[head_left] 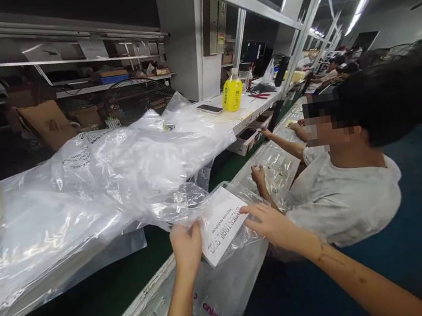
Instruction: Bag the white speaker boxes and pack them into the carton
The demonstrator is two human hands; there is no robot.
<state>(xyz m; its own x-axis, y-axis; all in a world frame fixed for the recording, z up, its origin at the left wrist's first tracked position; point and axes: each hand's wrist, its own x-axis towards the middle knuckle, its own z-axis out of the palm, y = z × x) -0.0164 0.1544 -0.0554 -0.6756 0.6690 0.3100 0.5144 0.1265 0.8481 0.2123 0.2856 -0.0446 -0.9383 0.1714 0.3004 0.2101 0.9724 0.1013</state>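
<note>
A white printed card or booklet (221, 232) lies at a slant between my two hands, with clear plastic bag film (242, 240) around it. My left hand (187, 250) is closed at the card's left side, its thumb pressing the film near the edge. My right hand (270, 225) grips the right side, fingers bent over the card and bag; its thumb is hidden. Beneath them a larger clear bag with pink lettering (210, 312) lies on the conveyor line.
Large clear plastic bags (119, 176) are heaped on the bench at left. A yellow bottle (232, 92) and a phone (210, 109) stand and lie farther along it. A co-worker in a white shirt (343, 202) sits close at right, hands over the line.
</note>
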